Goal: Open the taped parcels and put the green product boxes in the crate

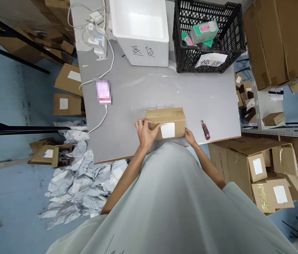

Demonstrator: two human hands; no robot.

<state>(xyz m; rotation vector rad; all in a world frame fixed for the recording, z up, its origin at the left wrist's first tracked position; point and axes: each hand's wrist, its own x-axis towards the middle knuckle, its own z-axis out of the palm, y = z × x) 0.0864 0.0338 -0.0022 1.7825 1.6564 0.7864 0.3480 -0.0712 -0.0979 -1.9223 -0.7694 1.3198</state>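
A small brown cardboard box (152, 133) with a white label (168, 130) on its near face sits at the table's front edge. My left hand (146, 134) holds its left end, fingers curled at the upper corner and thumb on the face beside the label. At the lower right corner, my right hand (190, 137) pinches the box; some of its fingers are hidden. A red and black utility knife (205, 129) lies on the table to the right of that hand, touched by neither hand.
On the grey table (122, 123), a white bin (149, 53) and a black crate (209, 58) holding green-pink boxes stand at the back. A phone (103, 92) and white cables lie left. Crumpled packaging (80, 183) covers the floor left; cardboard boxes (273, 192) stand right.
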